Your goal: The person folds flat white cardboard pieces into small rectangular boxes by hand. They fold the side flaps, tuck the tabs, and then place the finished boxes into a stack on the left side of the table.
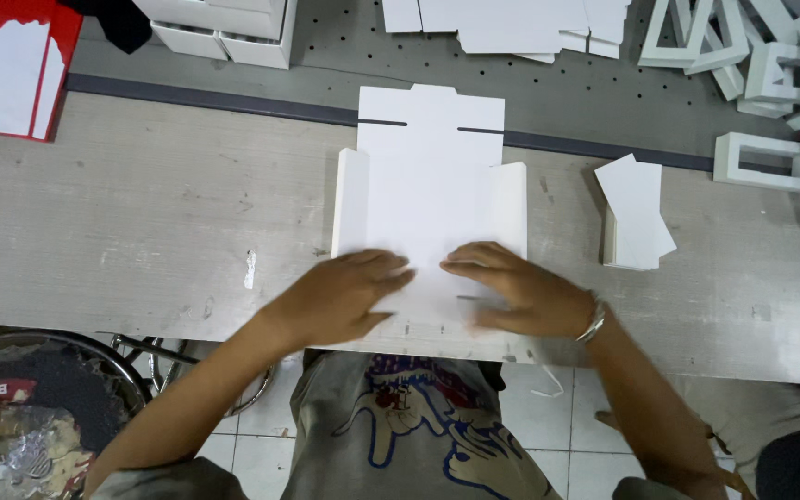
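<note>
White die-cut carton blank lying flat at centre of grey wooden table, side flaps raised. Left hand and right hand spread palm-down on its six-o'clock edge, fingers open, pressing, grasping nothing. Likely creasing the near flap; next calls for a firm, even fold along the score. Stack of small white cards at three o'clock.

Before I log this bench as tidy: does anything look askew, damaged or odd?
Mostly orderly. Both hands, left hand and right hand, press flat on the white card blank. The small stack of white cards to its right is fanned unevenly, and the grey tabletop shows scuffs and a pale chip.
</note>
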